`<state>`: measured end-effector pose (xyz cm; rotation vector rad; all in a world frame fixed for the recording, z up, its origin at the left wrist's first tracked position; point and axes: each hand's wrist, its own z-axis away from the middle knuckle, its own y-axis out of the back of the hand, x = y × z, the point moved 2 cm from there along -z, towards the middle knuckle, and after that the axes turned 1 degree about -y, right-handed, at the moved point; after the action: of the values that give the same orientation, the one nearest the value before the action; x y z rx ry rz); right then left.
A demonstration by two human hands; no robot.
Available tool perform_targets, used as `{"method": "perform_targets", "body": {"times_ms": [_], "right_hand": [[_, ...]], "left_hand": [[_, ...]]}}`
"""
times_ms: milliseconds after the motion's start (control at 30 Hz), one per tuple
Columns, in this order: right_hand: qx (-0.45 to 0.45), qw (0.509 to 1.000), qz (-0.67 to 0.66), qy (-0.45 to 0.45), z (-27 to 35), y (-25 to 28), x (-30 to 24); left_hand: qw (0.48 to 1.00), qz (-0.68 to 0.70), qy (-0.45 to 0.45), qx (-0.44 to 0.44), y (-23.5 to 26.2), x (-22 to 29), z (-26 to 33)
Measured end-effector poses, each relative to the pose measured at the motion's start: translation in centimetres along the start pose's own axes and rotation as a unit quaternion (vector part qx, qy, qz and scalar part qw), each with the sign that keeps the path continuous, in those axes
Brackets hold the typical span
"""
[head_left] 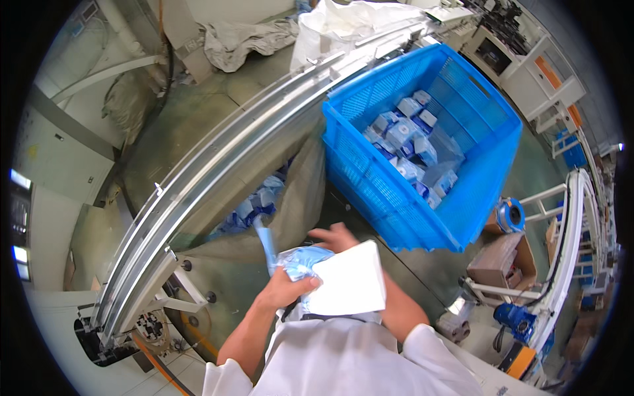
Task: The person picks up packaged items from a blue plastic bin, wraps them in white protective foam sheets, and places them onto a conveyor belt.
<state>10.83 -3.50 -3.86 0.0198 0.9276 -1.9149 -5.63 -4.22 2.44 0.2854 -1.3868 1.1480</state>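
Observation:
In front of my body, my left hand [285, 291] is closed on a white block like a stack of folded tissues [350, 280], its thumb lying on the near edge. Crumpled light-blue plastic wrapping [304, 259] bunches at the block's left end, and a strip of it sticks up, blurred. My right hand [339, 237] is just beyond the block with its fingers stretched apart, pointing left. The block hides part of my right wrist, so whether that hand touches the wrapping is hard to see.
A large blue plastic crate [422, 204] holding several small white-and-blue packs [401, 134] stands ahead to the right. To the left, a grey sack [300, 198] with similar packs hangs by a curved metal conveyor rail [218, 135]. A cardboard box [505, 261] and blue motor [515, 320] are at right.

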Motion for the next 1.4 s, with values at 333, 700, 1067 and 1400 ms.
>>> {"method": "perform_targets", "body": {"times_ms": [333,700,1067,1400], "right_hand": [[0.007,0.911,0.271,0.311,5.3,0.8,-2.7],[0.166,0.935,0.195,0.244,-3.3,1.2,-3.6],[0.317,0.923,-0.113,0.187,-5.1,-1.7,-3.1],[0.243,0.918,0.104,0.297,-2.3,3.0,-6.8]], "left_hand": [[0.937,-0.344,-0.001,0.061,6.6,3.3,-2.7],[0.847,-0.452,0.089,0.264,35.8,-19.8,-19.2],[0.861,-0.462,0.164,0.136,41.9,-30.0,-28.1],[0.859,-0.425,0.215,0.187,32.5,-9.8,-18.2]]}}
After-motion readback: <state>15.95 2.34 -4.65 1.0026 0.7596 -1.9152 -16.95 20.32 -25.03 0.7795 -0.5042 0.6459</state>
